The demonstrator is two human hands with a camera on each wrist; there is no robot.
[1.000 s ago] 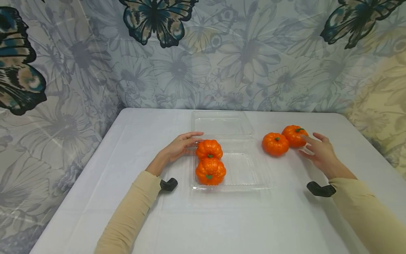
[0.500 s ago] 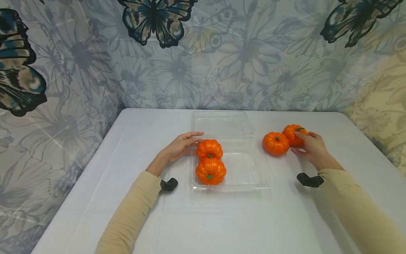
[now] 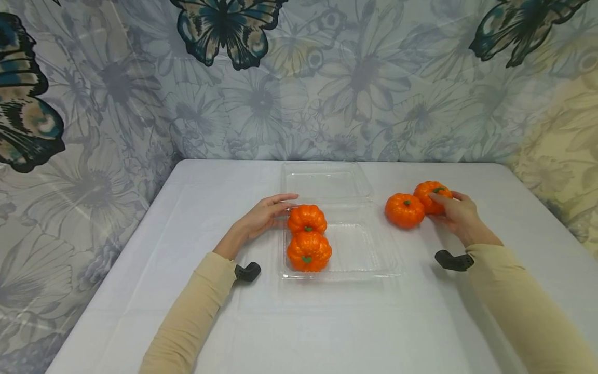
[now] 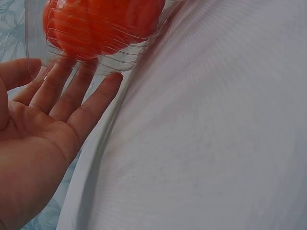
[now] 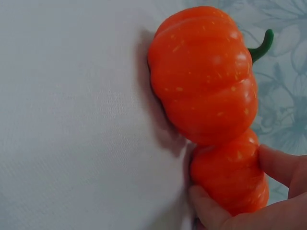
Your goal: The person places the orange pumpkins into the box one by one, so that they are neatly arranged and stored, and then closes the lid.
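My right hand (image 3: pixel 461 215) grips a small orange pumpkin (image 3: pixel 429 191) with a green stem, on the table's right side. Its thumb and a finger lie on opposite sides of that pumpkin in the right wrist view. Touching it is another orange pumpkin (image 5: pixel 204 72), which stands nearer the middle. A clear plastic clamshell container (image 3: pixel 357 246) lies unfolded at the centre, with two orange pumpkins, a rear one (image 3: pixel 307 217) and a front one (image 3: pixel 309 253), along its left side. My left hand (image 4: pixel 48 120) touches the container's left wall, fingers extended, near the pumpkins.
The container's clear lid (image 3: pixel 324 182) lies folded back toward the wall. A white cloth (image 3: pixel 299 327) covers the table. Behind and to the sides hangs a floral curtain (image 3: pixel 261 114) with large butterflies. A black wrist mount (image 3: pixel 454 261) juts from each sleeve.
My right hand has moved left and forward onto the rear right pumpkin, and its fingers have closed around it. My left hand stays at the container's side.
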